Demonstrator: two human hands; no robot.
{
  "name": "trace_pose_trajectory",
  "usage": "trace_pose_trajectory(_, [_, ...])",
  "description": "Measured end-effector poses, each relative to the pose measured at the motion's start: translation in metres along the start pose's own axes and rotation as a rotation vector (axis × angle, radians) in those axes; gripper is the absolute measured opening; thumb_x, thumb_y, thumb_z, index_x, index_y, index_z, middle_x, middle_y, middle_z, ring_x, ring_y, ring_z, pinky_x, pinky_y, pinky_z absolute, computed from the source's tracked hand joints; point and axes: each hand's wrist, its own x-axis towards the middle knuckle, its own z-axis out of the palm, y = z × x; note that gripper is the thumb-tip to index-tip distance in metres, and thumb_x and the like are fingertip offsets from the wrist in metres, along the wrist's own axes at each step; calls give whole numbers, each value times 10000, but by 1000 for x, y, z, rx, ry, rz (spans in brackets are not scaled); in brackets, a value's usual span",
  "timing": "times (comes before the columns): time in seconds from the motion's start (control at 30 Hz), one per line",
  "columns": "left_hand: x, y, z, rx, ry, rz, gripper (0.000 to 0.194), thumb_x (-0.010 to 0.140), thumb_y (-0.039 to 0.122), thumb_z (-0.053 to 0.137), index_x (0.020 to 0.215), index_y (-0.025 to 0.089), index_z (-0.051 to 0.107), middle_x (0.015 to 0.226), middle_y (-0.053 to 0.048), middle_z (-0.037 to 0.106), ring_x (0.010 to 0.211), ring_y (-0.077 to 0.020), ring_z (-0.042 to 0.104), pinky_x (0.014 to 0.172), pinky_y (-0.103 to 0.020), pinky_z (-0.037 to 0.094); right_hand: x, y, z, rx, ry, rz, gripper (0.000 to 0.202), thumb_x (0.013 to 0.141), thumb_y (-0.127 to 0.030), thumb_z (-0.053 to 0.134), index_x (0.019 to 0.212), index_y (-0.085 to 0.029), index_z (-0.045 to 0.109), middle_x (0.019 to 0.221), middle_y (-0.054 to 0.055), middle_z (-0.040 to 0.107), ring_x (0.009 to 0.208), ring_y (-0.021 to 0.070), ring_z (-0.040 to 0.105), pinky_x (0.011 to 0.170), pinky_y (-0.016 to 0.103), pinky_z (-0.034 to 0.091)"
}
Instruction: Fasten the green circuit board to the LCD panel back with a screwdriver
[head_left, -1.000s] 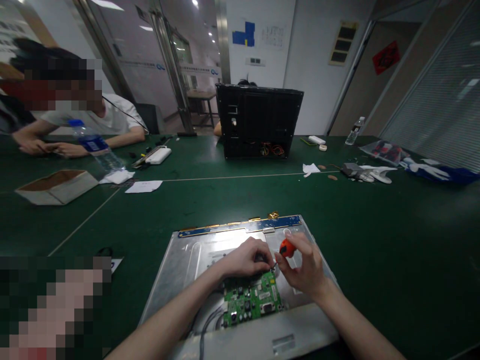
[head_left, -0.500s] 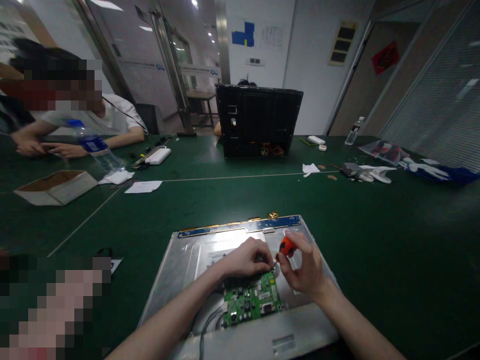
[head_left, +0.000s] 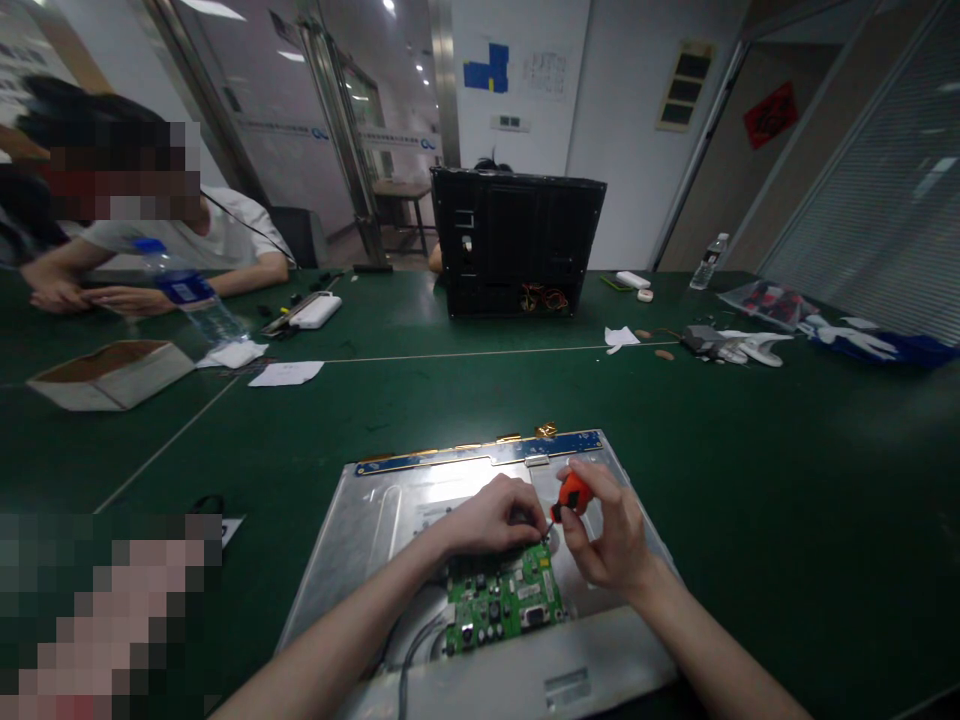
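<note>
Since the earlier frame, only a slight turn of the orange screwdriver (head_left: 575,494) in the right hand (head_left: 611,525), with a small shift of fingertips on its handle; same pose for the left hand (head_left: 499,515). Pinching the handle between thumb and fingers on the right, with the shaft slanted down toward the far right corner of the green board (head_left: 502,605). On the left, curled with fingertips drawn together close by the shaft's tip; cannot tell if gripping anything there. For the board, a spot on a metal panel (head_left: 360,520), well in from the far edge of the bench (head_left: 787,480). In the way: the left hand and wrist over the board's far side, hiding part of it; beside it, grey cables (head_left: 409,665).

Toward the bench's left edge, an open box (head_left: 135,382), then a large bottle (head_left: 199,300) with crumpled tissue (head_left: 232,355) at its foot, and a paper slip (head_left: 286,374). At the far edge, a black casing (head_left: 517,235) upright, blocking most of someone behind it; to its left, a seated co-worker (head_left: 187,240) with forearms on the bench. Near the far right corner, a small bottle (head_left: 709,262); along the right edge, a clear bag (head_left: 772,303), white glove (head_left: 757,347) and blue bag (head_left: 926,350).
</note>
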Motion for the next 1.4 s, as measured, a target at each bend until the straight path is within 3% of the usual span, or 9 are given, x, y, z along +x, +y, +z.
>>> trace_pose_trajectory(0.5, [1,-1,1,-20,9,-4,101,802,232,709,747,148,697,703,0,642,677,-149,568,646,-222,409,-3,4,4,-44,34,-23,483,851,-137,558,1301,-209,395,824,28,600,641,153,579,505,264,483])
trace_pose_trajectory(0.7, [0,1,0,-12,-9,-24,18,789,173,698,786,161,710,738,-2,658,711,-156,582,675,-229,417,0,1,-2,-40,-8,-1,409,872,-180,484,1274,-191,406,873,60,624,696,176,613,563,298,503])
trace_pose_trajectory(0.83, [0,2,-1,-5,-4,-38,63,764,120,685,782,172,717,756,1,672,731,-159,595,697,-234,430,5,3,-10,-64,-51,51,329,859,-171,460,1186,-188,421,792,33,608,659,176,604,571,293,473])
trace_pose_trajectory(1.0, [1,1,0,-40,-17,-32,115,745,81,676,809,164,723,780,-3,691,748,-162,611,716,-233,441,35,5,-22,-95,-290,70,134,811,-197,590,912,-210,502,702,-22,584,592,129,556,559,240,390])
trace_pose_trajectory(1.1, [1,1,1,-52,-4,-44,133,720,46,664,776,156,715,745,4,677,711,-153,605,677,-219,439,61,-1,-30,-222,-635,147,129,842,-289,619,825,-207,521,719,-13,609,637,147,562,551,255,315])
trace_pose_trajectory(1.17, [1,1,1,-51,13,-48,137,719,47,663,781,158,715,750,6,674,702,-150,599,657,-212,437,75,-8,-36,-295,-782,204,188,858,-362,613,794,-208,528,719,-12,615,647,159,557,556,267,278])
trace_pose_trajectory(1.27, [1,3,0,-34,22,-30,108,729,76,686,789,160,718,754,6,670,714,-154,596,657,-214,432,86,-15,-42,-289,-880,251,193,861,-381,592,823,-200,537,768,5,625,659,161,537,560,272,261])
trace_pose_trajectory(1.4, [2,3,-1,-28,-5,-20,89,745,80,687,766,160,717,727,9,666,708,-153,600,679,-222,433,90,-15,-51,-220,-967,274,30,821,-200,557,846,-196,540,783,-1,620,668,145,511,574,265,266])
